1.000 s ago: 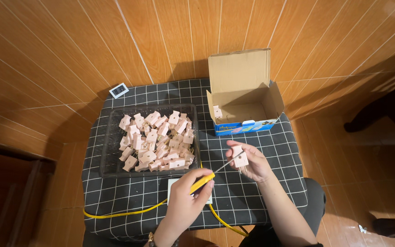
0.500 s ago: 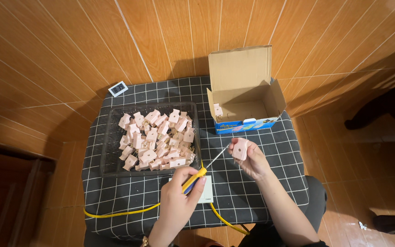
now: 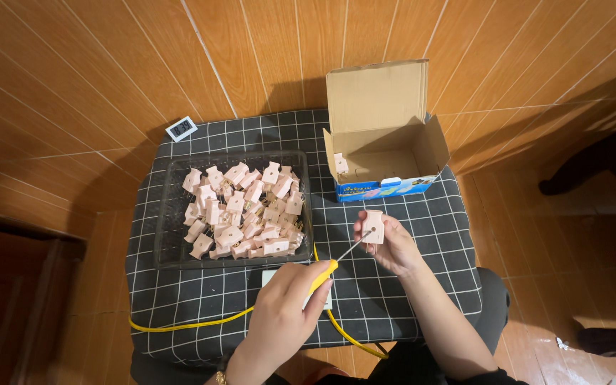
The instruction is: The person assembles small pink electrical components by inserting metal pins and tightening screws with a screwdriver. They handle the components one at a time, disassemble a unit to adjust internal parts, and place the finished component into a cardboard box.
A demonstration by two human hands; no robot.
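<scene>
My right hand (image 3: 392, 246) holds one pale pink plug (image 3: 373, 223) upright above the checked cloth. My left hand (image 3: 286, 306) grips a yellow-handled screwdriver (image 3: 336, 259); its metal tip points up and right and touches the plug's lower side. Left of both hands, a dark mesh tray (image 3: 169, 228) holds a heap of several pink plugs (image 3: 244, 212).
An open cardboard box (image 3: 383, 135) stands at the back right of the small table with the black grid-checked cloth (image 3: 422, 214), one pink plug inside it. A small white digital clock (image 3: 181, 128) sits at the back left. A yellow cable (image 3: 187, 326) runs along the front edge. The floor is orange tile.
My right hand has lifted the plug and turned it upright. The screwdriver tip has stayed against the plug, and my left hand has shifted slightly right.
</scene>
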